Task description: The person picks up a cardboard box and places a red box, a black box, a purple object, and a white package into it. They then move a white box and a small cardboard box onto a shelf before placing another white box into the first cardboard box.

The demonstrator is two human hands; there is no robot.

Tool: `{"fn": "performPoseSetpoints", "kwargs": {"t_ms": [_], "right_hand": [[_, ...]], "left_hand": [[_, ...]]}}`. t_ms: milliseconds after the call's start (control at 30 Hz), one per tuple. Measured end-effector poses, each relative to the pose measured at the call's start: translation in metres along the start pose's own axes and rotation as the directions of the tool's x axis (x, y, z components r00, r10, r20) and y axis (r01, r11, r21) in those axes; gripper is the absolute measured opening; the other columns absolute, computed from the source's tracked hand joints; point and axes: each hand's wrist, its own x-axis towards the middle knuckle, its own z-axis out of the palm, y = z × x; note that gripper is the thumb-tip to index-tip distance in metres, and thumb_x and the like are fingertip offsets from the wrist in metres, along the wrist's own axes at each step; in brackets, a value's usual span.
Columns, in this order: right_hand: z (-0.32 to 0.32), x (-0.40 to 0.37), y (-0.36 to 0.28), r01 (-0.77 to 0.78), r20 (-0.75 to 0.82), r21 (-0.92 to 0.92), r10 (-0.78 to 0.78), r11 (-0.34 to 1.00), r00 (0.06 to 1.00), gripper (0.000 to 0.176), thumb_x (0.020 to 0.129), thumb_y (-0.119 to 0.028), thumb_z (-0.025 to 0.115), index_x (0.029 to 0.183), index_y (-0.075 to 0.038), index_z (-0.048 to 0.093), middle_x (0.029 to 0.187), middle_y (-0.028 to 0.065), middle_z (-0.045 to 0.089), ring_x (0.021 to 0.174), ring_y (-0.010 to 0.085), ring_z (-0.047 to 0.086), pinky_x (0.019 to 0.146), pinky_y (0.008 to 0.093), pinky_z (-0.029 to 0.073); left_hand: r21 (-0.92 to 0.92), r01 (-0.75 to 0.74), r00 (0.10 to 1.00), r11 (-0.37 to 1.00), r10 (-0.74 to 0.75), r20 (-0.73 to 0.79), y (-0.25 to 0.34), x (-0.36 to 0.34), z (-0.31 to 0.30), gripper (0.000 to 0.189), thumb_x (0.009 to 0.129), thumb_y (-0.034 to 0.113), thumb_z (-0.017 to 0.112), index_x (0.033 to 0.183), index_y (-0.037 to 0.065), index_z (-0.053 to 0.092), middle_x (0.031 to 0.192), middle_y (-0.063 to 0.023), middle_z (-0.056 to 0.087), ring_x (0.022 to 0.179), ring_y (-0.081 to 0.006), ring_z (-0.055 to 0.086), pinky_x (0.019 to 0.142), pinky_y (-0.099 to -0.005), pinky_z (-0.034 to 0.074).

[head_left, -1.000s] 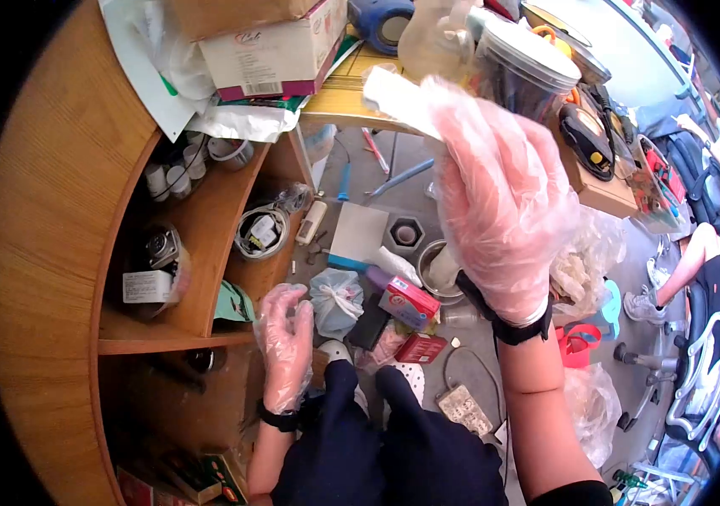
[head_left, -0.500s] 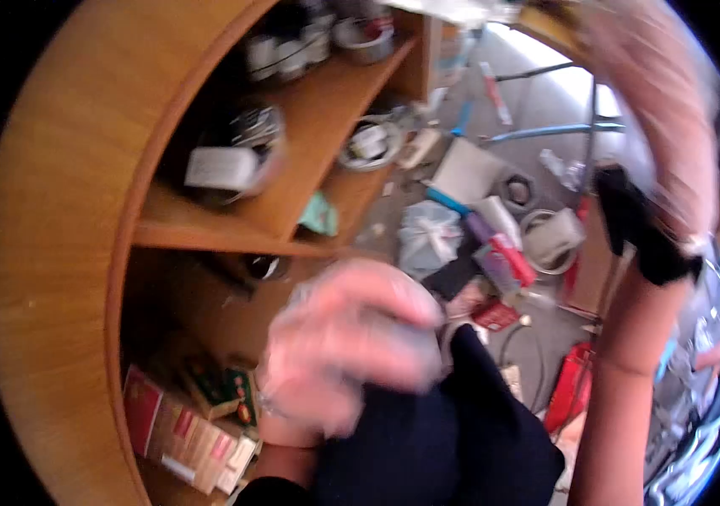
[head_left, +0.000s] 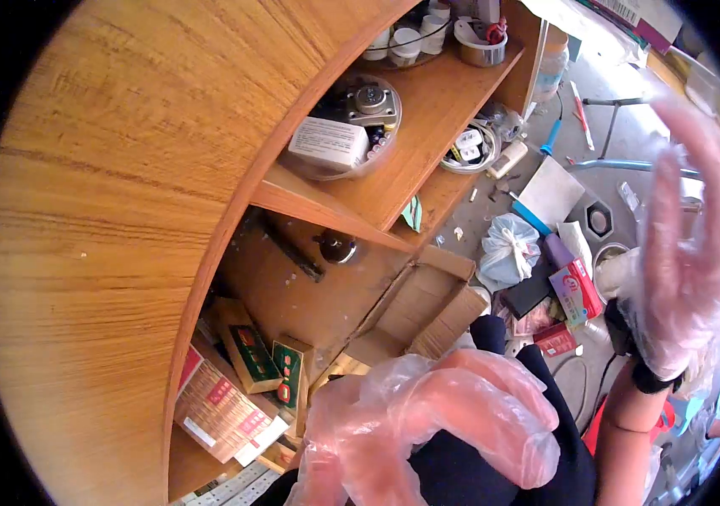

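My left hand (head_left: 436, 413), in a loose clear plastic glove, is in the lower middle above my dark-clothed legs. Its fingers are bent, with a gap to the thumb, and nothing shows in it. At the right, my right hand (head_left: 693, 261) is raised in the same sort of glove, fingers stretched and apart, empty. A black band (head_left: 651, 379) goes round that wrist. Nearest the left hand is an open cardboard box (head_left: 431, 308) at the cabinet's lower compartment. Beyond the right hand's fingers, a blue metal bar (head_left: 630, 165) crosses the floor.
A wooden cabinet (head_left: 115, 211) fills the left. On its shelves sit a round tub (head_left: 334, 173) with a white box (head_left: 328, 143), and a smaller tub (head_left: 482, 52). Below lie green-labelled boxes (head_left: 246, 346). On the floor are a tied plastic bag (head_left: 509, 249) and a red-and-white packet (head_left: 577, 291).
The view has shifted and sharpened. My left hand is lower and further right. The right hand has come down from the top edge with fingers spread. The cardboard box now shows.
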Motion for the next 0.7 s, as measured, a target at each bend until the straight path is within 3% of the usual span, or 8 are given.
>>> {"fn": "performPoseSetpoints", "kwargs": {"t_ms": [200, 333, 367, 433, 533, 567, 633, 700], "right_hand": [[0.048, -0.015, -0.02, -0.111, 0.238, 0.217, 0.057, 0.97, 0.97, 0.015, 0.088, -0.003, 0.063, 0.102, -0.002, 0.066, 0.101, 0.0162, 0.067, 0.097, 0.0353, 0.064, 0.087, 0.0404, 0.05], [0.128, -0.082, -0.025, -0.278, 0.418, 0.43, 0.083, 0.859, 0.905, 0.021, 0.089, -0.018, 0.068, 0.108, -0.008, 0.068, 0.103, 0.013, 0.069, 0.097, 0.0329, 0.066, 0.085, 0.0412, 0.052], [0.139, -0.096, -0.033, -0.424, 0.577, 0.396, 0.138, 0.814, 0.805, 0.027, 0.089, -0.021, 0.069, 0.113, -0.008, 0.067, 0.103, 0.0135, 0.07, 0.098, 0.0328, 0.066, 0.085, 0.0427, 0.053], [0.157, -0.128, -0.046, -0.461, 0.652, 0.295, 0.177, 0.837, 0.737, 0.047, 0.084, -0.037, 0.073, 0.119, -0.007, 0.062, 0.109, 0.0178, 0.067, 0.101, 0.0348, 0.065, 0.087, 0.0444, 0.052], [0.197, -0.198, -0.057, -0.705, 0.72, 0.344, 0.308, 0.62, 0.622, 0.055, 0.079, -0.04, 0.077, 0.118, -0.005, 0.062, 0.107, 0.0203, 0.068, 0.102, 0.0362, 0.066, 0.088, 0.0458, 0.052], [0.199, -0.205, -0.054, -0.707, 0.721, 0.341, 0.311, 0.62, 0.62, 0.055, 0.079, -0.04, 0.077, 0.118, -0.005, 0.062, 0.107, 0.0203, 0.068, 0.102, 0.0362, 0.066, 0.088, 0.0458, 0.052], [0.191, -0.2, -0.053, -0.786, 0.9, 0.171, 0.231, 0.594, 0.37, 0.054, 0.076, -0.04, 0.079, 0.112, -0.003, 0.065, 0.101, 0.0213, 0.069, 0.099, 0.0375, 0.067, 0.088, 0.0451, 0.053], [0.2, -0.208, -0.051, -0.766, 0.916, 0.145, 0.207, 0.626, 0.343, 0.049, 0.076, -0.037, 0.079, 0.108, -0.002, 0.066, 0.097, 0.0216, 0.069, 0.095, 0.0376, 0.067, 0.084, 0.0445, 0.054]], "left_hand": [[-0.015, -0.026, 0.996, 1.0, 0.027, 0.089, -0.004, 0.002, -0.011, 0.049, 0.101, 0.059, 0.037, 0.113, 0.028, 0.072, 0.121, -0.0216, 0.058, 0.109, -0.0425, 0.055, 0.096, -0.0559, 0.042], [-0.025, -0.044, 0.992, 0.999, 0.047, 0.116, -0.006, 0.002, -0.015, 0.05, 0.1, 0.06, 0.037, 0.112, 0.028, 0.073, 0.123, -0.0232, 0.057, 0.11, -0.0417, 0.054, 0.097, -0.0546, 0.042], [-0.027, -0.051, 0.991, 0.998, 0.054, 0.125, -0.007, 0.003, -0.016, 0.05, 0.1, 0.06, 0.037, 0.112, 0.028, 0.073, 0.123, -0.0236, 0.057, 0.11, -0.0416, 0.054, 0.097, -0.0543, 0.042], [-0.027, -0.063, 0.988, 0.998, 0.067, 0.139, -0.006, -0.002, -0.018, 0.05, 0.1, 0.061, 0.037, 0.112, 0.028, 0.074, 0.124, -0.0245, 0.056, 0.111, -0.0412, 0.054, 0.097, -0.0537, 0.042], [-0.026, -0.066, 0.986, 0.997, 0.069, 0.154, -0.006, 0.001, -0.02, 0.051, 0.1, 0.062, 0.037, 0.111, 0.029, 0.074, 0.126, -0.0257, 0.055, 0.112, -0.0406, 0.054, 0.098, -0.0527, 0.042], [-0.027, -0.064, 0.986, 0.998, 0.067, 0.156, -0.007, 0.002, -0.022, 0.051, 0.1, 0.062, 0.037, 0.111, 0.029, 0.075, 0.126, -0.0261, 0.055, 0.113, -0.0404, 0.054, 0.098, -0.0524, 0.042], [-0.033, -0.071, 0.983, 0.997, 0.076, 0.166, -0.008, 0.0, -0.023, 0.052, 0.099, 0.062, 0.038, 0.111, 0.029, 0.075, 0.128, -0.0269, 0.055, 0.113, -0.04, 0.054, 0.098, -0.0517, 0.042], [-0.036, -0.077, 0.98, 0.996, 0.082, 0.179, -0.008, -0.002, -0.025, 0.052, 0.099, 0.063, 0.038, 0.111, 0.029, 0.076, 0.129, -0.0277, 0.054, 0.114, -0.0397, 0.054, 0.099, -0.0511, 0.042]]}}
